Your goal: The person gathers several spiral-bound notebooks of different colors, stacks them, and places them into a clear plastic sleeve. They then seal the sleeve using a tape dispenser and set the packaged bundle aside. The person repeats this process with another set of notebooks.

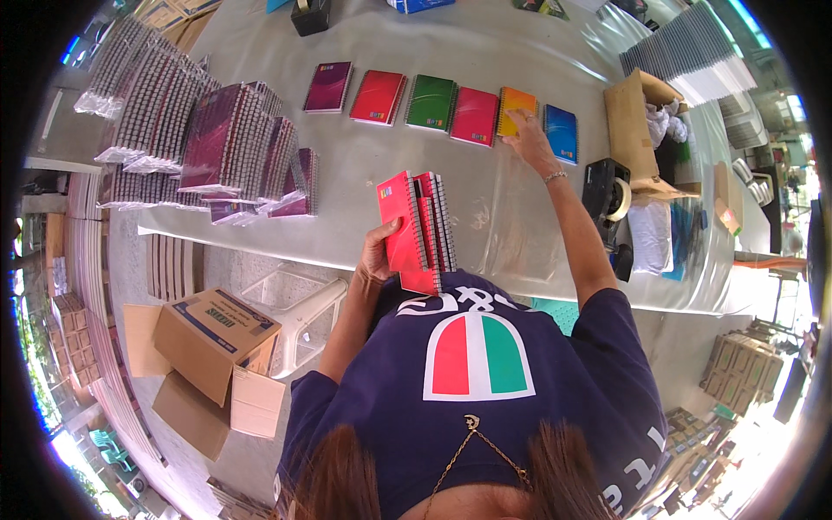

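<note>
I've got the yellow notebook (pixel 516 97) on the table (pixel 338 165), between the pink notebook (pixel 474 117) and the blue notebook (pixel 562 132), its long axis running away from the body and reaching beyond the fingers of the nearer right hand (pixel 529 137); they're touching it, but whether they grip, I can't tell from here. Over to the left hand (pixel 376 252), well apart and closer in: fingers wrapped around red notebooks (pixel 399 217), spirals facing right.

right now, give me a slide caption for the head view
Left hand holds red notebooks while the right hand is at a yellow notebook on the table.
</note>
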A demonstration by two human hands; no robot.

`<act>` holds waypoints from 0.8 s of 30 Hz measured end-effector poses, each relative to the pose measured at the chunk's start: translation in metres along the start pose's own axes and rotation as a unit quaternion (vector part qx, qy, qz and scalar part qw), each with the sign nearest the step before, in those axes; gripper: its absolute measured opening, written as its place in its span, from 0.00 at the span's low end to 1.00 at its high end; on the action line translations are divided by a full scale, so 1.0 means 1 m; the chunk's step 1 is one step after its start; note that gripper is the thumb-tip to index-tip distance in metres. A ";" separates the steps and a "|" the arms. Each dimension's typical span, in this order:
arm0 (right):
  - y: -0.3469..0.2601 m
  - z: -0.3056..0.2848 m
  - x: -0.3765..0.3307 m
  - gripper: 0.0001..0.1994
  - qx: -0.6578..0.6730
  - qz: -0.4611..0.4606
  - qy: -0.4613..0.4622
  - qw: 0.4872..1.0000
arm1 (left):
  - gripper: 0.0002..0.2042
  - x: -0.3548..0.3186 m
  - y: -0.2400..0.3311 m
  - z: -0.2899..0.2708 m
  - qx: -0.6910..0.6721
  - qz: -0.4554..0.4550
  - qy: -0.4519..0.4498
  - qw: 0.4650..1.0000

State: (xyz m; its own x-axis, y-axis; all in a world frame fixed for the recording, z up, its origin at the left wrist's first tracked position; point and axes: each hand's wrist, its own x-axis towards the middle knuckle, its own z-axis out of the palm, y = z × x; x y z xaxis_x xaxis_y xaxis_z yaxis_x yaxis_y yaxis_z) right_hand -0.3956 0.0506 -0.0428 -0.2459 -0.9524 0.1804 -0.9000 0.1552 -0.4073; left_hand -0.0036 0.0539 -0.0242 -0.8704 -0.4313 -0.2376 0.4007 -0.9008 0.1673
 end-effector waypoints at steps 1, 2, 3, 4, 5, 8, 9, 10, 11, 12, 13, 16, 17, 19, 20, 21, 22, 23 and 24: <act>0.000 0.000 -0.001 0.31 -0.009 -0.014 0.005 1.000 | 0.23 0.000 0.000 0.000 0.001 -0.001 0.000 1.000; -0.001 0.000 -0.002 0.30 -0.016 -0.018 0.006 1.000 | 0.23 0.000 0.000 -0.001 0.001 -0.002 0.001 1.000; -0.002 0.000 -0.004 0.28 -0.024 -0.022 0.007 0.999 | 0.23 0.000 -0.001 -0.001 0.002 -0.002 0.002 1.000; -0.003 0.000 -0.005 0.27 -0.031 -0.027 0.008 0.999 | 0.23 -0.001 0.000 -0.001 0.001 -0.005 -0.001 1.000; -0.005 0.000 -0.007 0.25 -0.042 -0.027 0.014 0.999 | 0.23 -0.002 0.000 0.000 -0.001 -0.006 -0.003 1.000; -0.008 0.001 -0.012 0.21 -0.069 -0.031 0.033 0.997 | 0.23 -0.003 -0.001 0.001 0.003 -0.001 0.002 1.000; -0.007 0.001 -0.013 0.20 -0.076 -0.033 0.039 0.996 | 0.23 -0.003 -0.001 0.001 0.006 0.003 0.006 1.000; -0.006 0.002 -0.014 0.19 -0.082 -0.036 0.046 0.995 | 0.22 -0.003 -0.001 0.002 0.003 0.002 0.003 1.000; -0.007 0.002 -0.014 0.19 -0.083 -0.035 0.041 0.995 | 0.22 -0.004 -0.001 0.002 0.001 0.001 0.002 1.000; -0.008 0.002 -0.014 0.19 -0.084 -0.034 0.037 0.995 | 0.22 -0.004 -0.002 0.002 -0.001 0.001 0.000 1.000; -0.008 0.001 -0.014 0.18 -0.085 -0.033 0.033 0.995 | 0.22 -0.005 -0.002 0.002 0.000 0.001 0.000 1.000; -0.006 0.001 -0.014 0.18 -0.075 -0.044 0.042 0.995 | 0.22 -0.005 -0.002 0.003 -0.002 0.001 0.000 1.000; -0.005 0.002 -0.014 0.18 -0.077 -0.044 0.047 0.995 | 0.22 -0.005 -0.002 0.005 -0.004 -0.001 -0.002 1.000; -0.003 0.005 -0.015 0.18 -0.082 -0.044 0.058 0.994 | 0.22 -0.005 -0.002 0.006 -0.006 -0.004 -0.004 1.000; -0.003 0.006 -0.015 0.18 -0.085 -0.041 0.059 0.994 | 0.22 -0.005 -0.002 0.005 -0.006 -0.005 -0.004 1.000; -0.004 0.007 -0.016 0.17 -0.087 -0.039 0.061 0.994 | 0.22 -0.005 -0.002 0.004 -0.007 -0.005 -0.004 1.000; -0.005 0.007 -0.016 0.17 -0.090 -0.037 0.062 0.993 | 0.21 -0.006 -0.002 0.004 -0.005 -0.004 -0.002 1.000; -0.005 0.008 -0.016 0.17 -0.087 -0.038 0.065 0.993 | 0.21 -0.006 -0.003 0.004 -0.004 -0.004 0.000 1.000; -0.005 0.008 -0.016 0.18 -0.085 -0.040 0.068 0.993 | 0.21 -0.006 -0.003 0.004 -0.003 -0.004 0.001 1.000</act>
State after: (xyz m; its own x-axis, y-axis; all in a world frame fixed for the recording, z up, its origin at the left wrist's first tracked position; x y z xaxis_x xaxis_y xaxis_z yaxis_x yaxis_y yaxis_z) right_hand -0.3847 0.0636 -0.0510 -0.2072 -0.9209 0.3302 -0.9636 0.1338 -0.2313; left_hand -0.0009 0.0590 -0.0195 -0.8731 -0.4238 -0.2411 0.3951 -0.9047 0.1593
